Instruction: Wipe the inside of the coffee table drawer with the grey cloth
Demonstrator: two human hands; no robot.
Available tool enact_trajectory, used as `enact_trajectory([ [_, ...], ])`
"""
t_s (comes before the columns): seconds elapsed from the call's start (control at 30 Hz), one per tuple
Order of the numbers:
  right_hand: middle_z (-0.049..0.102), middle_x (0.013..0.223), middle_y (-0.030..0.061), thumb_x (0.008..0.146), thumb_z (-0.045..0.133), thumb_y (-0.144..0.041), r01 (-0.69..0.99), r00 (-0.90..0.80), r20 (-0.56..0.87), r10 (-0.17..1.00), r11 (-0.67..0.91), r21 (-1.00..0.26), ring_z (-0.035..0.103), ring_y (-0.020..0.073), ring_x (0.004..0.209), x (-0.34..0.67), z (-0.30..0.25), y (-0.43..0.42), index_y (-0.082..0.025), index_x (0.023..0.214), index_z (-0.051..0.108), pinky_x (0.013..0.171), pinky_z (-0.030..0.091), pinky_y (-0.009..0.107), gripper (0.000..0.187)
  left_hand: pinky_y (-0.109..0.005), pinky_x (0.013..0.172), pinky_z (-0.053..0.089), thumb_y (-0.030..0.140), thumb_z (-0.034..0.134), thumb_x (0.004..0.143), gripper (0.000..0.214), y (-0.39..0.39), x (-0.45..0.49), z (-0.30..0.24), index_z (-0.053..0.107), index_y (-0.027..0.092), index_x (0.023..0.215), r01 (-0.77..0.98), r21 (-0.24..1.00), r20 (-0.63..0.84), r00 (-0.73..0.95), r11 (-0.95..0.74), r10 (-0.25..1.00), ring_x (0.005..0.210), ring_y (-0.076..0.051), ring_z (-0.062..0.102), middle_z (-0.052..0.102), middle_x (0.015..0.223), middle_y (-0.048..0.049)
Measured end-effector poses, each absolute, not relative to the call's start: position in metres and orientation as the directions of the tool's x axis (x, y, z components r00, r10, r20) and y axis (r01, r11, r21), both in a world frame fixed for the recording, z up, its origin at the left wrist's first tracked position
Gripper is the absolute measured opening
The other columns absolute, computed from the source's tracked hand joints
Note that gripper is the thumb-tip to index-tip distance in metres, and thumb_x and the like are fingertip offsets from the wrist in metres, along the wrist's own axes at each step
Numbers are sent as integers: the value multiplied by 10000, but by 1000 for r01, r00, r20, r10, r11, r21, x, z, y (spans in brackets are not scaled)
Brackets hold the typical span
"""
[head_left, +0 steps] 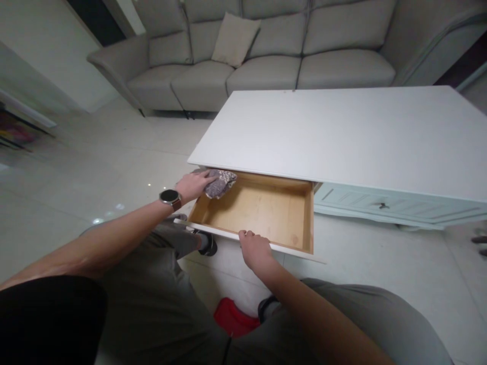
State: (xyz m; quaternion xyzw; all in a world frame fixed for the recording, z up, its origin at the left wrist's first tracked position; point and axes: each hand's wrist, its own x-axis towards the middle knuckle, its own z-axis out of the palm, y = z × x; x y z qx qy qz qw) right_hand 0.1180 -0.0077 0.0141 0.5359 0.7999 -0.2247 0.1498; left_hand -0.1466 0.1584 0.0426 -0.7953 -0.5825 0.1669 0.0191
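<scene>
A wooden drawer [266, 213] stands pulled out of a white low table [342, 132]. My left hand [194, 185], with a watch on its wrist, presses a grey patterned cloth [220, 181] against the drawer's far left inner corner, fingers closed over it. My right hand [254, 248] grips the drawer's white front edge [228, 234] near its middle, fingers curled over the rim. The drawer's wooden bottom shows nothing else in it.
A second, shut drawer [380, 205] sits to the right in the table's front. A grey sofa [266, 56] with a cushion stands behind the table. A red stool [234, 319] shows between my knees on the pale tiled floor.
</scene>
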Motion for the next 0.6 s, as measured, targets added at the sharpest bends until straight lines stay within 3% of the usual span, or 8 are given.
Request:
enact_trajectory([
  [0.1, 663, 1233, 214, 991, 335, -79, 927, -374, -499, 781, 319, -196, 707, 298, 1074, 117, 15, -7, -169, 1403, 489, 813, 588, 466, 449, -500, 1071, 427, 211, 561, 907, 698, 149, -158, 16, 394, 443, 1543, 938, -233, -383, 155, -257, 911, 1366, -420, 484, 94, 1718, -86],
  [0.2, 658, 1245, 217, 993, 322, -78, 929, -370, -499, 784, 317, -190, 708, 293, 1068, 118, 16, -8, -167, 1398, 492, 811, 590, 466, 448, -512, 1060, 440, 281, 687, 850, 734, 149, -159, -18, 436, 406, 1528, 954, -247, -444, 47, -173, 895, 1361, -457, 474, -10, 1716, -138],
  [0.3, 655, 1246, 222, 994, 310, -79, 931, -364, -482, 797, 318, -178, 710, 291, 1053, 118, 15, -9, -158, 1397, 494, 812, 591, 465, 450, -576, 1034, 437, 389, 706, 836, 624, 162, -152, -38, 569, 316, 1441, 953, -273, -371, 23, -132, 928, 1349, -494, 447, 44, 1706, -163],
  [0.4, 656, 1247, 211, 996, 310, -87, 932, -363, -489, 793, 315, -181, 705, 296, 1054, 118, 15, -9, -158, 1395, 494, 808, 592, 466, 445, -622, 1004, 421, 442, 602, 894, 501, 185, -143, -43, 642, 268, 1362, 956, -275, -302, 20, -107, 953, 1329, -501, 434, 135, 1687, -169],
  [0.5, 657, 1240, 208, 999, 320, -103, 926, -378, -495, 783, 322, -197, 701, 308, 1046, 118, 15, -8, -153, 1385, 498, 787, 593, 483, 428, -572, 974, 431, 428, 513, 943, 472, 209, -136, -43, 641, 248, 1360, 965, -250, -310, 0, -82, 951, 1299, -468, 443, 186, 1667, -187],
  [0.6, 665, 1214, 202, 996, 325, -101, 924, -383, -485, 786, 320, -210, 702, 306, 1026, 119, 17, -8, -151, 1360, 514, 775, 592, 484, 413, -530, 945, 419, 424, 557, 920, 454, 220, -132, -48, 676, 206, 1300, 951, -297, -341, -19, -89, 940, 1288, -463, 418, 183, 1668, -188],
])
